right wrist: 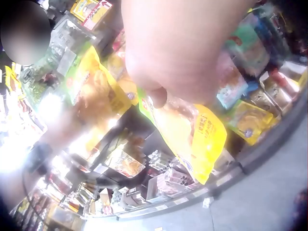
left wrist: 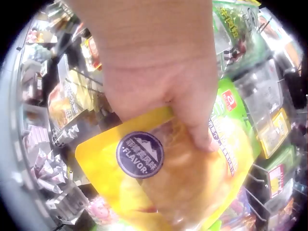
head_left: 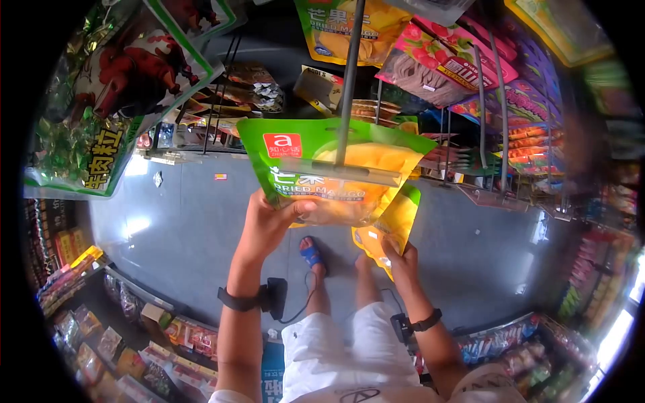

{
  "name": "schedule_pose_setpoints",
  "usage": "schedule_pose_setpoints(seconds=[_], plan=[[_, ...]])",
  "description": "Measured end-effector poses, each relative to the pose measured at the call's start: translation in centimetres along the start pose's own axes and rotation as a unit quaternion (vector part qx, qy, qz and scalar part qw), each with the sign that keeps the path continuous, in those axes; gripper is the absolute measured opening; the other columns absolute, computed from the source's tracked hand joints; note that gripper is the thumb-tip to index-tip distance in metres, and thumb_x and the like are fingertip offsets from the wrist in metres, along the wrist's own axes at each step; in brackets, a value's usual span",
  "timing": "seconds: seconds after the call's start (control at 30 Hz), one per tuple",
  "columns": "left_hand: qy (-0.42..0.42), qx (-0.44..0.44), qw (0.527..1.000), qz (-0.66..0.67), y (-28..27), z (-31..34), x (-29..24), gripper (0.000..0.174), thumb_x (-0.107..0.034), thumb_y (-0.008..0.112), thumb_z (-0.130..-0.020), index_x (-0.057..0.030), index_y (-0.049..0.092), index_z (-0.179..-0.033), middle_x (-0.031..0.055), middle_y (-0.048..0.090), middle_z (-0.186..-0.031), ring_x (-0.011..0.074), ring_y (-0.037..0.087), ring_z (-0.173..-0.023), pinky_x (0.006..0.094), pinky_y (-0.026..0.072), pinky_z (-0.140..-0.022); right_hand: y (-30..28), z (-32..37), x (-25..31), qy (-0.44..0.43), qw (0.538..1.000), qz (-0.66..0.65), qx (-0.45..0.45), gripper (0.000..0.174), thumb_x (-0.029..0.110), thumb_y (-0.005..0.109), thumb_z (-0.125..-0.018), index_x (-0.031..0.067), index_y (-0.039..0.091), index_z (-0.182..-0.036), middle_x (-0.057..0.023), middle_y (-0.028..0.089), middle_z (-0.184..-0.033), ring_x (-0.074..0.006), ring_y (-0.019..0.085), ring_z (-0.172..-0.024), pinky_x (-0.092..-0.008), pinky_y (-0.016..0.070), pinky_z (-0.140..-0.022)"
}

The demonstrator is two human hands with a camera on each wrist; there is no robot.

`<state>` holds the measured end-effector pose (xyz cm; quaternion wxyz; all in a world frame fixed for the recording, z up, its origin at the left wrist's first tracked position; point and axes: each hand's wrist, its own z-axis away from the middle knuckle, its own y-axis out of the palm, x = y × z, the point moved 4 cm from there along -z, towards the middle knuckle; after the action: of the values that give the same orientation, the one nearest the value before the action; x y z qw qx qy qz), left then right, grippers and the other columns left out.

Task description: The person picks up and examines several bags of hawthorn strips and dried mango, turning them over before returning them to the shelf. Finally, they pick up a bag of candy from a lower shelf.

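My left hand (head_left: 265, 221) grips a green and yellow pouch of dried mango (head_left: 390, 158) by its lower left edge, thumb across the front. In the left wrist view the thumb presses on this mango pouch (left wrist: 178, 187), next to a round "FLAVOR" mark. A metal display hook (head_left: 348, 87) with a clear tag holder at its tip crosses in front of the pouch. Lower and to the right, my right hand (head_left: 403, 265) pinches a second dried mango pouch (head_left: 393, 218), partly behind the first. That second pouch (right wrist: 192, 134) hangs tilted in the right wrist view.
Another mango pouch (head_left: 349, 33) and pink snack packets (head_left: 440, 57) hang on hooks at the top. A large green-edged bag (head_left: 80, 141) hangs at the left. Low shelves of snacks (head_left: 134, 342) stand behind the person, across the grey floor (head_left: 181, 221).
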<state>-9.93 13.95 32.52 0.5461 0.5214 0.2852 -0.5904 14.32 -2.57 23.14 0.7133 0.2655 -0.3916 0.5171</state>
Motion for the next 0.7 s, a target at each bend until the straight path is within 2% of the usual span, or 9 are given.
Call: schedule_pose_setpoints(seconds=[0.17,0.27,0.3,0.4,0.43,0.53,0.57,0.7], plan=[[0.003,0.007,0.999,-0.045,0.0,-1.2,0.1,0.024,-0.009,0.072,-0.086,0.0027,0.066,-0.106,0.0028,0.069,-0.095,0.0088,0.061,-0.087,0.0255,0.0513,-0.079,0.0,0.1,0.7,0.049,0.998,0.027,-0.01,0.033,0.025,0.066,-0.092,-0.0028,0.062,-0.11,-0.0049,0.066,-0.09,-0.0089,0.061,-0.072,-0.025,0.0494,-0.061],[0.043,-0.013,0.998,0.046,0.3,-2.8,0.2,0.026,-0.009,0.072,-0.086,0.0025,0.064,-0.108,0.0017,0.068,-0.092,0.0081,0.06,-0.085,0.0249,0.0511,-0.076,0.2,0.5,0.9,0.041,0.999,0.017,-0.015,0.032,0.025,0.066,-0.092,-0.0029,0.064,-0.106,-0.0042,0.066,-0.087,-0.0089,0.06,-0.069,-0.0249,0.0486,-0.06],[0.039,-0.013,0.998,-0.038,-0.3,-3.6,0.1,0.028,-0.009,0.072,-0.085,0.0027,0.062,-0.109,0.0058,0.068,-0.1,0.0116,0.062,-0.092,0.0277,0.0522,-0.08,0.2,0.5,0.9,0.027,0.999,0.016,-0.017,0.031,0.025,0.066,-0.092,-0.0029,0.064,-0.105,-0.004,0.066,-0.086,-0.0089,0.06,-0.068,-0.0249,0.0484,-0.06],[-0.047,-0.015,0.997,-0.059,-0.2,-6.7,0.0,0.032,-0.016,0.076,-0.083,0.0014,0.064,-0.106,0.0054,0.067,-0.098,0.0118,0.062,-0.092,0.0266,0.0514,-0.078,-0.2,0.5,0.6,0.032,0.999,0.002,-0.014,0.031,0.026,0.065,-0.092,-0.0029,0.064,-0.105,-0.004,0.066,-0.085,-0.0094,0.06,-0.068,-0.025,0.0481,-0.059],[0.015,0.001,1.0,-0.018,0.0,-8.0,0.2,0.035,-0.021,0.077,-0.082,0.0002,0.065,-0.106,0.004,0.067,-0.096,0.0118,0.062,-0.088,0.0262,0.0506,-0.077,-0.4,0.4,0.5,0.041,0.999,-0.004,-0.011,0.032,0.026,0.065,-0.092,-0.0029,0.064,-0.106,-0.0041,0.066,-0.086,-0.0096,0.06,-0.068,-0.025,0.0481,-0.059],[0.076,0.006,0.992,-0.099,-0.5,-11.6,-0.3,0.035,-0.021,0.077,-0.082,0.0012,0.064,-0.106,0.0031,0.067,-0.095,0.0122,0.062,-0.086,0.0275,0.0507,-0.077,-0.8,0.2,0.8,0.041,0.999,-0.007,-0.014,0.032,0.026,0.065,-0.092,-0.0024,0.064,-0.107,-0.0045,0.066,-0.086,-0.0102,0.061,-0.07,-0.0255,0.0486,-0.06],[0.065,0.019,0.998,-0.008,0.0,-12.5,-0.4,0.036,-0.022,0.077,-0.082,0.0024,0.063,-0.105,0.0037,0.066,-0.098,0.0124,0.061,-0.089,0.0275,0.0495,-0.081,-1.0,0.2,0.8,0.04,0.999,-0.004,-0.008,0.032,0.026,0.065,-0.092,-0.0023,0.064,-0.107,-0.0048,0.066,-0.087,-0.0105,0.061,-0.071,-0.0257,0.049,-0.061],[0.081,0.015,0.996,-0.031,0.7,-14.8,-2.4,0.043,-0.026,0.077,-0.081,0.0032,0.062,-0.108,0.0063,0.065,-0.103,0.014,0.06,-0.096,0.0281,0.0463,-0.089,-1.7,0.0,0.4,0.042,0.999,-0.015,0.013,0.032,0.026,0.063,-0.093,-0.0022,0.064,-0.109,-0.0057,0.067,-0.089,-0.0114,0.063,-0.073,-0.0258,0.0502,-0.063]])
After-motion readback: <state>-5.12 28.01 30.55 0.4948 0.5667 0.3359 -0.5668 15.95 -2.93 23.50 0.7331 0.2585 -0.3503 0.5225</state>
